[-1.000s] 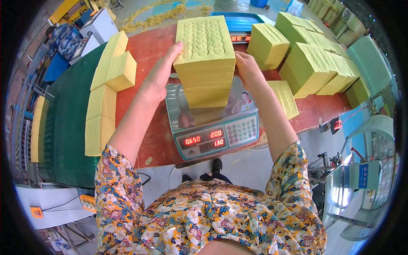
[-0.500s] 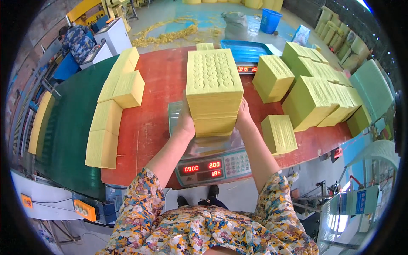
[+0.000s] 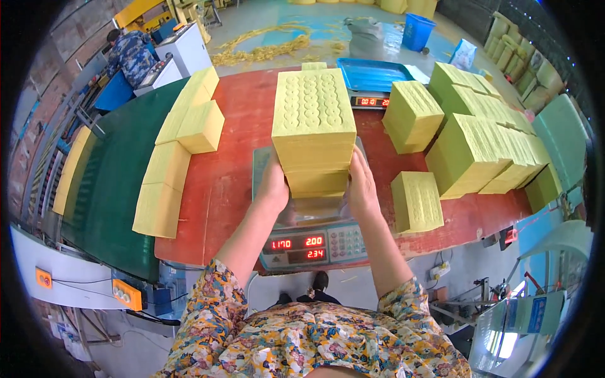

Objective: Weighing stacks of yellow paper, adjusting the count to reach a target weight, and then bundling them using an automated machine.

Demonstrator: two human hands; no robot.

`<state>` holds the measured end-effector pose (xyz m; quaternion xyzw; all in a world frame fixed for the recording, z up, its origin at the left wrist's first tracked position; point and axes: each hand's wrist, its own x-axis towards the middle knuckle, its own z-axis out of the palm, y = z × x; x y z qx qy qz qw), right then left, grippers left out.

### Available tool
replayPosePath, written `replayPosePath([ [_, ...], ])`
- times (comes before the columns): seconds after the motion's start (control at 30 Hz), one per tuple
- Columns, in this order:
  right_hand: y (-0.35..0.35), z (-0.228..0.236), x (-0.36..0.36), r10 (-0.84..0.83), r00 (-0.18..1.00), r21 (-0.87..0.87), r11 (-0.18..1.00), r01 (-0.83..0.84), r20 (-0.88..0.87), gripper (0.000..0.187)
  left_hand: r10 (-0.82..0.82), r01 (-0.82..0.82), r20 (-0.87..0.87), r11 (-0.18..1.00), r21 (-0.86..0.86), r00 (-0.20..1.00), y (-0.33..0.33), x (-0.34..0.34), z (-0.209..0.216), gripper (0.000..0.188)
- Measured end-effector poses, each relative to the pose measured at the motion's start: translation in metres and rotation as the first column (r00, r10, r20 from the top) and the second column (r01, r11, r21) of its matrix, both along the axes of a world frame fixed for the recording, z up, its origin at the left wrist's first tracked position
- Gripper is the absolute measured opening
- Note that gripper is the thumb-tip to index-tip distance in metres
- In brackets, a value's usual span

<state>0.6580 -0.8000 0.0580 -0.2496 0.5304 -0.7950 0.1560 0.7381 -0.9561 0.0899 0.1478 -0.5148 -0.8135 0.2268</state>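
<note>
A tall stack of yellow joss paper (image 3: 315,151), its top pressed with rows of coin-like rings, stands upright over the scale (image 3: 343,242) in front of me. My left hand (image 3: 273,186) presses its left side, and my right hand (image 3: 362,186) closes on the right side, fingers along the paper. A seam low in the stack suggests separate bundles. The scale's shiny plate reflects its underside, and red digits glow on the near panel. Whether the paper's bottom rests fully on the plate is hard to see.
Yellow bundles (image 3: 161,167) line the red table's (image 3: 208,195) left edge by a green belt (image 3: 107,183). More stacks (image 3: 466,154) crowd the right, with a single block (image 3: 417,201) nearer. Behind is a second scale with a blue tray (image 3: 372,75). A person (image 3: 129,60) works far left.
The stack has come down slightly toward the scale between my hands, and the scale's lit readings have changed. My view has shifted a little, so the surroundings appear farther right.
</note>
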Motion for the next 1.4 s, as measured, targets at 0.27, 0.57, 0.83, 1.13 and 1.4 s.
replayPosePath([
  [0.27, 0.065, -0.016, 0.127, -0.138, 0.987, 0.062, 0.989, 0.134, 0.083, 0.046, 0.033, -0.021, 0.102, 0.993, -0.119, 0.994, 0.045, 0.144, -0.015, 0.066],
  [0.57, 0.082, -0.044, 0.243, -0.097, 0.936, -0.019, 0.994, 0.109, 0.339, 0.032, 0.079, -0.075, 0.112, 0.997, -0.037, 0.991, 0.042, 0.252, -0.025, 0.039],
  [0.83, 0.090, -0.060, 0.276, -0.126, 0.909, -0.087, 0.981, 0.173, 0.397, 0.026, 0.000, 0.005, 0.069, 0.997, -0.073, 0.998, 0.044, 0.285, -0.029, 0.027],
  [1.13, 0.070, -0.066, 0.251, -0.181, 0.879, -0.111, 0.961, 0.254, 0.440, 0.025, 0.017, -0.009, 0.089, 0.996, -0.088, 0.996, 0.024, 0.265, -0.037, 0.024],
  [1.4, 0.070, -0.069, 0.231, -0.191, 0.886, -0.106, 0.961, 0.257, 0.423, 0.022, 0.025, -0.015, 0.094, 0.994, -0.105, 0.995, 0.027, 0.244, -0.038, 0.023],
])
